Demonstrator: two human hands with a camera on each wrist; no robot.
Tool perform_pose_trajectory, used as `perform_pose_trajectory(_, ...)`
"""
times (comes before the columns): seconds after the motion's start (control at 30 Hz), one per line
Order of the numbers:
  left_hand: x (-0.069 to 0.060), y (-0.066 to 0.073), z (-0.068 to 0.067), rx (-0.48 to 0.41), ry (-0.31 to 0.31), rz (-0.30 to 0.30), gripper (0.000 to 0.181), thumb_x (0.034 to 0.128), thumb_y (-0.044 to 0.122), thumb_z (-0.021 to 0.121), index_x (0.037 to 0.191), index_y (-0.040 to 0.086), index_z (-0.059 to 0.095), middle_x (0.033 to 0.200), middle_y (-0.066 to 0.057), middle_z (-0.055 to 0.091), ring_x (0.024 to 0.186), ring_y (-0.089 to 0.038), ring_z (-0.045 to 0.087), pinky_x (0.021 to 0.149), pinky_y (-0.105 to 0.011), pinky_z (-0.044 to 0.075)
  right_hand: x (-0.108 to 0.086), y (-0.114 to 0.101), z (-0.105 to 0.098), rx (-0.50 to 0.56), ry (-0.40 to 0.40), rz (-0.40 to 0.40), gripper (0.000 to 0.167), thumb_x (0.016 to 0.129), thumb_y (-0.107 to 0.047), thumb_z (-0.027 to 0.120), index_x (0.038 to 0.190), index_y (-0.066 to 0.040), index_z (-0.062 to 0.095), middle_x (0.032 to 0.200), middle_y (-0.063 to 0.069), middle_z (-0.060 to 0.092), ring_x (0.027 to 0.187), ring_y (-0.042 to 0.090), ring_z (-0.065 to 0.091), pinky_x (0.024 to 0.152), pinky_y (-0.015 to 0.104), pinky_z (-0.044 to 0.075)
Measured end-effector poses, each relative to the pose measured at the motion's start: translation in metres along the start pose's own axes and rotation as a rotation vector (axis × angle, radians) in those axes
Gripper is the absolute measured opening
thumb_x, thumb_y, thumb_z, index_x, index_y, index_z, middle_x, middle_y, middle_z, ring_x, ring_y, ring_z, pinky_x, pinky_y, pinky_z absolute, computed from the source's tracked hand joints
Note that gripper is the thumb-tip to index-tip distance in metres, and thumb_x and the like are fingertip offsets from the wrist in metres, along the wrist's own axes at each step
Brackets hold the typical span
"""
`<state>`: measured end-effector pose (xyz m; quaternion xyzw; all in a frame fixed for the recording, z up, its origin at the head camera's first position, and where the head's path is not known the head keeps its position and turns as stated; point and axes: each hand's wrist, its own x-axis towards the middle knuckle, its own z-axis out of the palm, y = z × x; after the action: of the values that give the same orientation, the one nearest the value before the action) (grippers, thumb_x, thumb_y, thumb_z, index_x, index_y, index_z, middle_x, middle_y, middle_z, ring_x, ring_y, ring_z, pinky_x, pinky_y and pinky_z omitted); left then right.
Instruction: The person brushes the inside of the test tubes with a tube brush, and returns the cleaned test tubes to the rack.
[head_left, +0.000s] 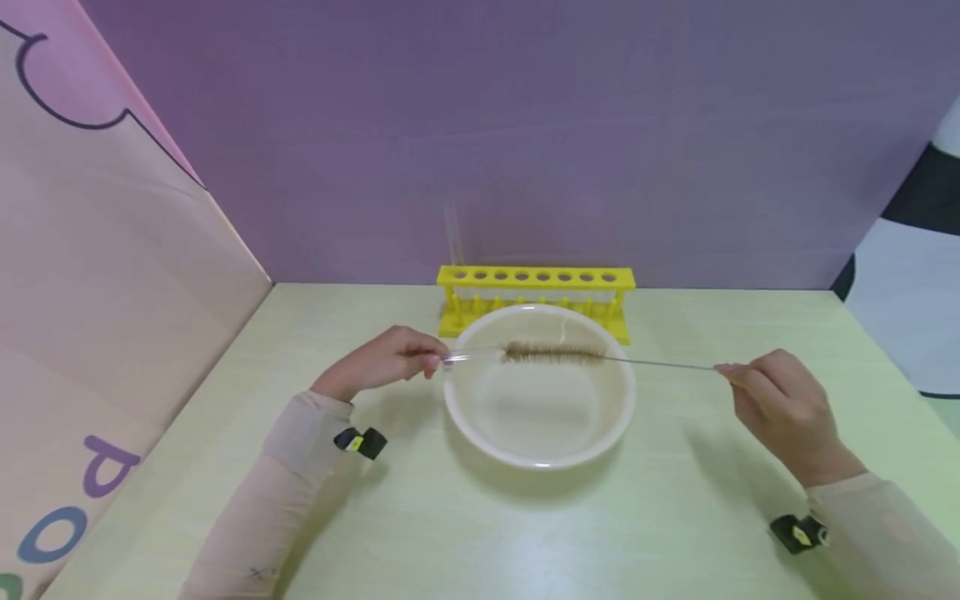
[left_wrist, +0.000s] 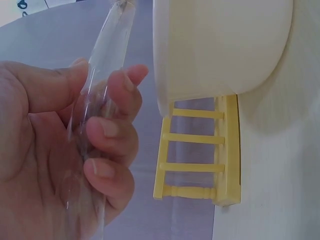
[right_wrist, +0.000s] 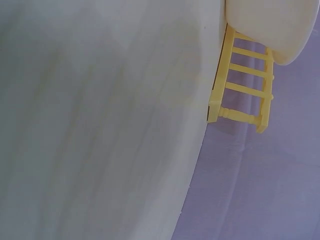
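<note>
My left hand (head_left: 390, 360) grips a clear glass test tube (left_wrist: 109, 52) that lies along the palm, fingers curled round it in the left wrist view. The tube's mouth points right, over the white basin (head_left: 542, 461). A test tube brush (head_left: 555, 353) with tan bristles is held level above the basin, its tip at the tube's mouth; how far it reaches inside I cannot tell. To the right of the basin, my right hand (head_left: 787, 410) pinches the end of the brush's thin wire handle (head_left: 667, 363). The right wrist view shows neither that hand nor the brush.
Behind the basin stands a yellow test tube rack (head_left: 536, 275), partly hidden by the basin's rim. Another clear test tube (head_left: 453, 235) stands upright in its left end. A purple wall panel (head_left: 540, 142) rises at the back of the pale table (head_left: 487, 542).
</note>
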<state>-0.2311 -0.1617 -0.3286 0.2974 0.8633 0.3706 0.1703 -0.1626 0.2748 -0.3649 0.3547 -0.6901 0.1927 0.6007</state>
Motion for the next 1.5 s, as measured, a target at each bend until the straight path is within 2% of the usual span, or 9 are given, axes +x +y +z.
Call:
perform_pose_trajectory(0.3, 0.003, 0.004, 0.000, 0.000, -0.014, -0.011, 0.023, 0.0961, 0.007, 0.051, 0.111, 0.003, 0.067, 0.076, -0.007, 0.058, 0.058, -0.014, 0.041, 0.055, -0.023, 0.035, 0.001, 0.001, 0.003, 0.019, 0.003, -0.013, 0.028, 0.089, -0.008, 0.049, 0.067, 0.003, 0.062, 0.054, 0.011, 0.043, 0.046, 0.026, 0.034, 0.047, 0.028, 0.029)
perform_pose_trajectory(0.57, 0.005, 0.004, 0.001, 0.004, -0.021, -0.024, 0.022, 0.0947, 0.006, 0.052, 0.111, 0.005, 0.068, 0.078, -0.006, 0.058, 0.060, -0.014, 0.041, 0.055, -0.023, 0.035, 0.004, 0.002, 0.001, 0.041, -0.070, -0.012, 0.033, 0.093, -0.011, 0.048, 0.066, 0.003, 0.061, 0.054, 0.009, 0.043, 0.047, 0.024, 0.035, 0.046, 0.028, 0.030)
perform_pose_trajectory(0.67, 0.005, 0.005, 0.001, 0.017, -0.015, -0.026, 0.022, 0.0938, 0.005, 0.054, 0.110, 0.006, 0.069, 0.079, -0.004, 0.060, 0.062, -0.014, 0.043, 0.056, -0.022, 0.036, 0.005, 0.003, 0.000, 0.048, -0.121, -0.015, 0.036, 0.095, -0.013, 0.048, 0.066, 0.004, 0.061, 0.055, 0.009, 0.043, 0.048, 0.024, 0.036, 0.047, 0.028, 0.031)
perform_pose_trajectory(0.9, 0.004, 0.005, 0.003, 0.095, 0.027, 0.024, 0.022, 0.0908, 0.005, 0.059, 0.110, 0.006, 0.070, 0.088, -0.007, 0.068, 0.071, -0.017, 0.052, 0.060, -0.025, 0.039, 0.009, 0.012, -0.006, 0.052, -0.306, -0.021, 0.046, 0.101, -0.022, 0.042, 0.067, 0.001, 0.062, 0.062, 0.007, 0.047, 0.055, 0.018, 0.043, 0.051, 0.024, 0.040)
perform_pose_trajectory(1.13, 0.001, 0.005, 0.005, 0.156, 0.074, 0.099, 0.023, 0.0892, 0.005, 0.062, 0.110, 0.005, 0.070, 0.095, -0.002, 0.070, 0.073, -0.016, 0.055, 0.061, -0.026, 0.043, 0.011, 0.018, -0.009, 0.058, -0.375, -0.004, 0.047, 0.101, -0.025, 0.039, 0.071, -0.001, 0.066, 0.065, 0.006, 0.051, 0.057, 0.015, 0.046, 0.055, 0.022, 0.042)
perform_pose_trajectory(1.27, 0.002, 0.003, 0.006, 0.186, 0.108, 0.123, 0.023, 0.0881, 0.005, 0.063, 0.109, 0.006, 0.071, 0.096, -0.002, 0.071, 0.070, -0.014, 0.053, 0.060, -0.026, 0.044, 0.010, 0.017, -0.011, 0.088, -0.436, 0.045, 0.052, 0.102, -0.032, 0.036, 0.071, -0.004, 0.067, 0.066, 0.002, 0.053, 0.058, 0.011, 0.046, 0.054, 0.018, 0.041)
perform_pose_trajectory(1.5, 0.004, 0.005, 0.008, 0.237, 0.153, 0.169, 0.022, 0.0875, 0.006, 0.064, 0.109, 0.008, 0.071, 0.100, -0.002, 0.071, 0.068, -0.011, 0.054, 0.060, -0.026, 0.047, 0.014, 0.012, -0.015, 0.128, -0.576, 0.192, 0.053, 0.097, -0.044, 0.036, 0.074, -0.010, 0.069, 0.070, -0.003, 0.059, 0.061, 0.004, 0.051, 0.057, 0.009, 0.042)
